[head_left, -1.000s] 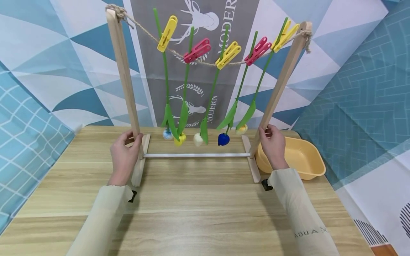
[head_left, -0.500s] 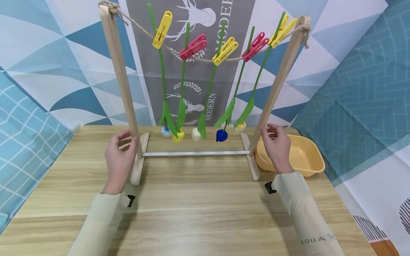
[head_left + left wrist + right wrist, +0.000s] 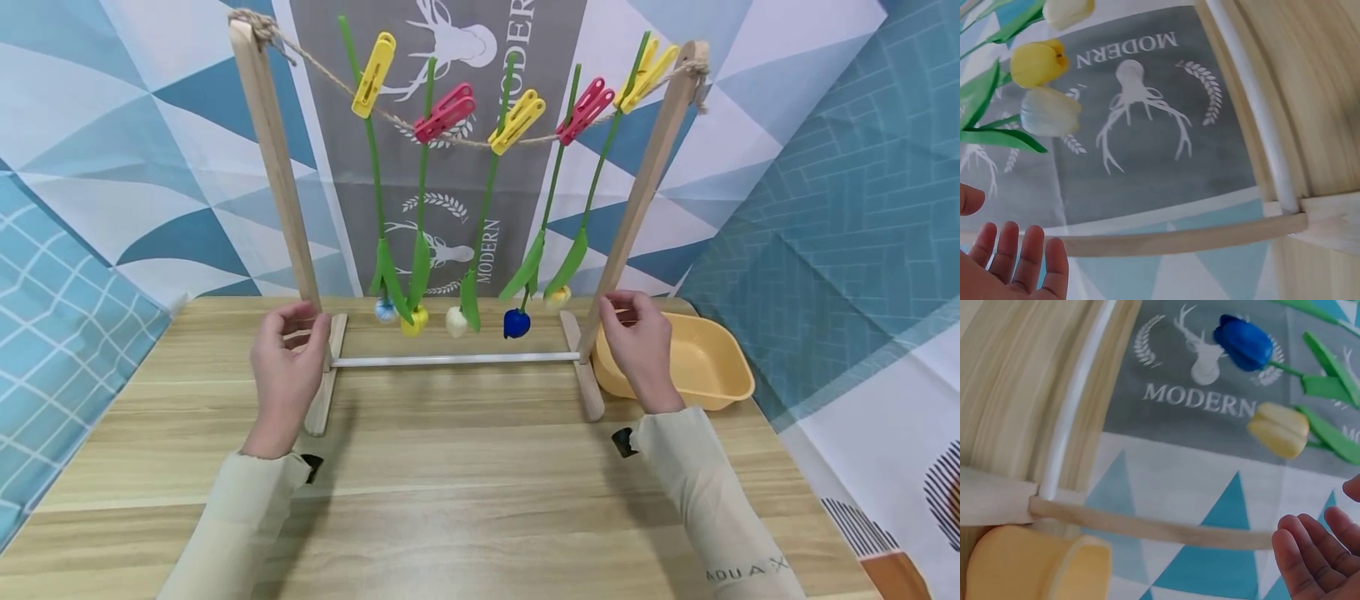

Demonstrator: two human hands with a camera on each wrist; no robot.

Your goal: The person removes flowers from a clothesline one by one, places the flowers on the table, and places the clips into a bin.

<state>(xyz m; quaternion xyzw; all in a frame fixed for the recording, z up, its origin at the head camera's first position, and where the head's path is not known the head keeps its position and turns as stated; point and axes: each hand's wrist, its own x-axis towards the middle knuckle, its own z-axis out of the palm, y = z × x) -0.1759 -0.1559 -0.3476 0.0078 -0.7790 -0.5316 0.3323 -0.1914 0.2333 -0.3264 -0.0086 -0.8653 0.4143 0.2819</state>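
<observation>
A wooden stand carries a twine [image 3: 469, 143] between its left post [image 3: 273, 158] and right post [image 3: 651, 171]. Yellow and red clothespins [image 3: 446, 112] hold several artificial tulips on it, heads down, among them a dark blue tulip [image 3: 516, 323] and a yellow tulip [image 3: 414, 322]. Beside the left post's lower part is my left hand [image 3: 288, 358], fingers loosely bent. The left wrist view shows its thumb apart from the fingers [image 3: 1027, 253] and nothing between them. My right hand [image 3: 642, 346] is similarly relaxed by the right post, its fingertips [image 3: 1291, 531] overlapping the post's line in the right wrist view.
A white rod [image 3: 456, 360] joins the stand's two wooden feet on the wood-grain table [image 3: 465, 492]. Behind the right foot stands a yellow plastic basin [image 3: 701, 360]. Patterned cloth [image 3: 187, 150] hangs at the back and sides.
Both hands held the posts low down a second ago. Their fingers have since let go and loosened beside the posts. The stand and hanging tulips keep their arrangement; the head view shifted slightly.
</observation>
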